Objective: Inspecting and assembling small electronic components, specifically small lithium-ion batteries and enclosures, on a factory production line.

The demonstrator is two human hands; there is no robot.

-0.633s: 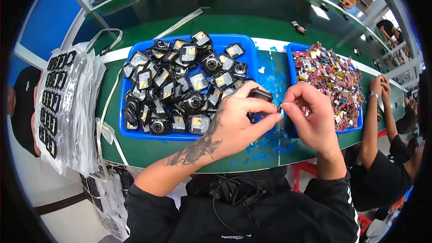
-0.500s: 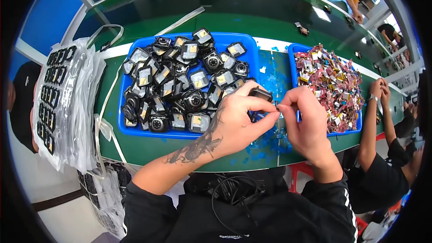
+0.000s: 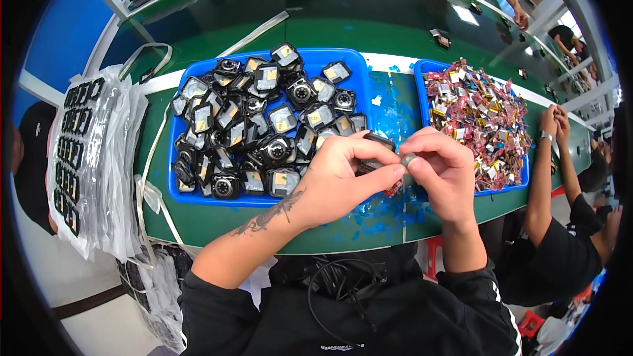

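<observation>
My left hand (image 3: 346, 175) is closed around a black smartwatch case (image 3: 380, 141), its thumb and forefinger meeting at the right end. Close against those fingertips, my right hand (image 3: 443, 175) pinches a small round grey piece (image 3: 408, 158). A bit of red circuit part (image 3: 394, 188) shows just below the left thumb; whether it hangs from the case I cannot tell. Behind and left of my hands is a blue tray (image 3: 361, 66) heaped with black watch cases (image 3: 277, 150). On the right, another blue tray (image 3: 425, 66) is piled with small red, white and yellow electronic parts (image 3: 478, 128).
Blue film scraps (image 3: 379, 221) litter the green bench (image 3: 316, 234) around my hands. Beyond it runs a green conveyor belt (image 3: 356, 10) with scattered parts. Plastic-wrapped trays of black cases (image 3: 82, 151) stand at left. A co-worker's forearms (image 3: 544, 178) reach in at right.
The watch case has tilted in my left hand, and a red part now shows below it. My right fingers have turned, showing the grey piece between them. The whole view has shifted slightly.
</observation>
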